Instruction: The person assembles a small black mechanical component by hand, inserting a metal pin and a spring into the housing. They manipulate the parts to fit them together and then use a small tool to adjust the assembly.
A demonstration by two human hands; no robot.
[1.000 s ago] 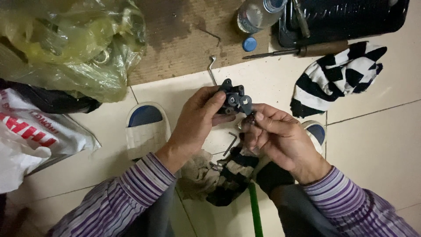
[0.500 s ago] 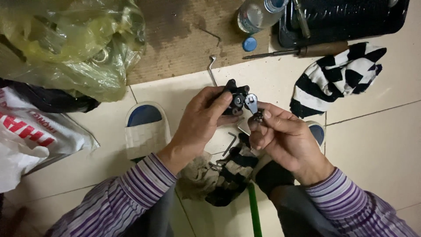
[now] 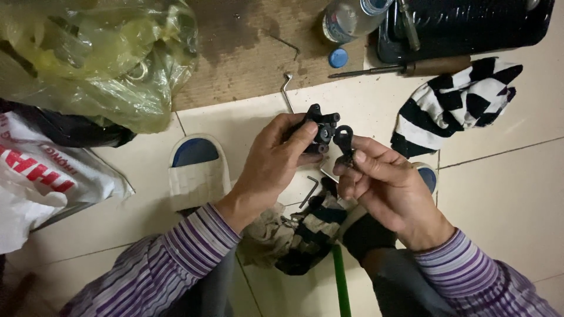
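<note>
Over a pale tiled floor (image 3: 505, 194) with a brown mat (image 3: 247, 58) at its far edge, the left hand (image 3: 276, 161) clasps a black metal part (image 3: 322, 126) while the right hand (image 3: 382, 182) pinches a small black piece (image 3: 343, 141) just beside it.

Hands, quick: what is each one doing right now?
Left hand: closed on a black metal part.
Right hand: fingers pinch a small black ring-ended piece.
</note>
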